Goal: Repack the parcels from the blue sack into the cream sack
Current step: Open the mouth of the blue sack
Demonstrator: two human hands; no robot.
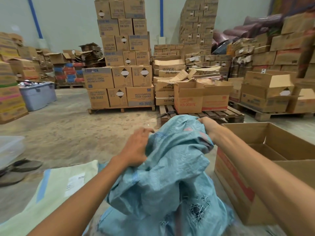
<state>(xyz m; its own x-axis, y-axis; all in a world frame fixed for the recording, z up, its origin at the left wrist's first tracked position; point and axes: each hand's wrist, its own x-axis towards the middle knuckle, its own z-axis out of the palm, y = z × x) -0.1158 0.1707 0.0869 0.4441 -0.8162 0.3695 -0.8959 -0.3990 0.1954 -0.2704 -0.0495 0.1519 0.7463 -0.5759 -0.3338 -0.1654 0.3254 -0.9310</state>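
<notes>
Blue sack [170, 167]: woven plastic, thin and crinkled, faint sheen on the folds. The weave is frayed to loose threads round a hole [199, 210] low on its right side.
Cream sack [56, 188]: same kind of weave, matt. White paper label [75, 182] on it, smooth.
Open box [238, 184]: corrugated cardboard, matt brown, red print on the outer wall.
Stacked boxes [122, 65]: cardboard too, some torn or crushed.
Pallets [213, 114]: bare rough wood.
Floor [76, 133]: concrete, rough, dusty, patchy.
Grey tub [37, 97]: smooth moulded plastic.
Clear bin [10, 149]: translucent plastic, slightly glossy.
Sandals [25, 166]: matt; material not discernible.
</notes>
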